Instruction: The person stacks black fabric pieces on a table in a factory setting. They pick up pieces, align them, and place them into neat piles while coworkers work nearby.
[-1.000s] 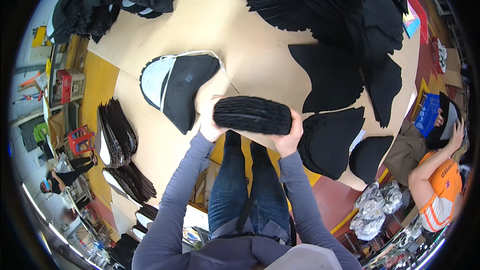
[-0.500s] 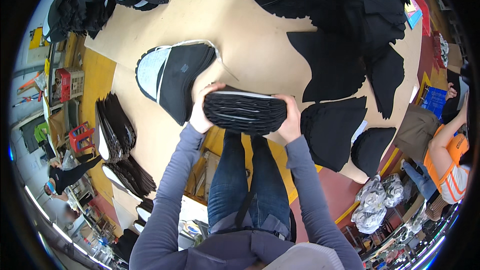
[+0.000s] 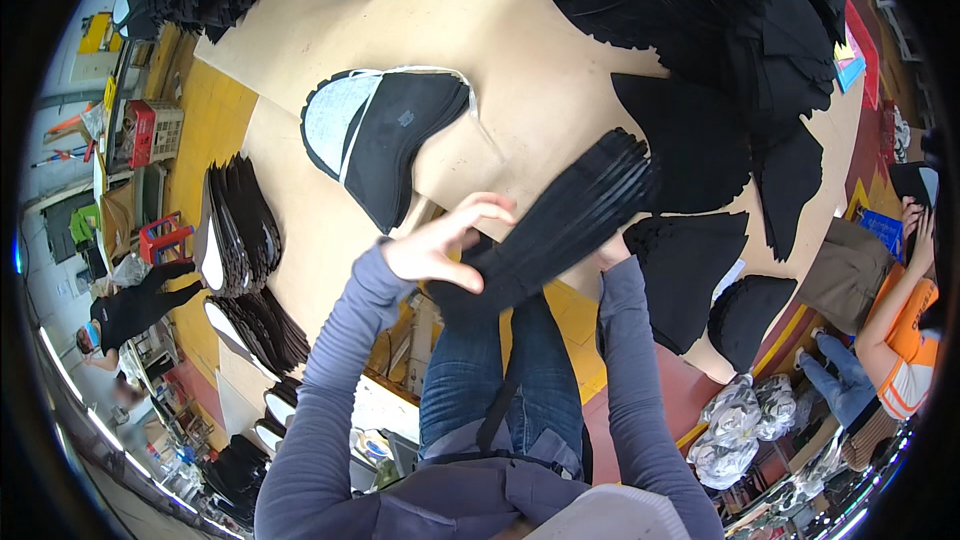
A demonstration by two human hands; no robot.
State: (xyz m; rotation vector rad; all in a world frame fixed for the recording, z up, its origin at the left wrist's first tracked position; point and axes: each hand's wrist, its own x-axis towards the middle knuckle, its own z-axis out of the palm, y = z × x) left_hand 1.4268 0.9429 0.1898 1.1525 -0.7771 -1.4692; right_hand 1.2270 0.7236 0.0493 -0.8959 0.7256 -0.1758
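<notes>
A thick stack of black cut fabric pieces [image 3: 560, 225] is tilted in front of me, its layered edges facing up and to the right. My right hand [image 3: 612, 252] grips its lower right side; most of those fingers are hidden behind the stack. At the stack's left end, my left hand [image 3: 450, 245] is open, thumb and fingers apart; whether it touches the fabric I cannot tell. Beyond it on the table lies a bundle of black shaped pieces [image 3: 420, 125] with a pale blue-white piece on its left side, tied with a white strip.
Large black fabric piles [image 3: 690, 0] cover the table's [image 3: 500, 80] far right, with smaller stacks [image 3: 690, 265] nearer. Dark pieces with white ends [image 3: 240, 230] hang along the left edge. A co-worker in orange [image 3: 900, 330] is at the right; another person [image 3: 135, 310] stands far left.
The stack has turned from level to slanting, its right end raised. My left hand has let go and opened; my right hand has moved slightly right and lower behind the stack's side.
</notes>
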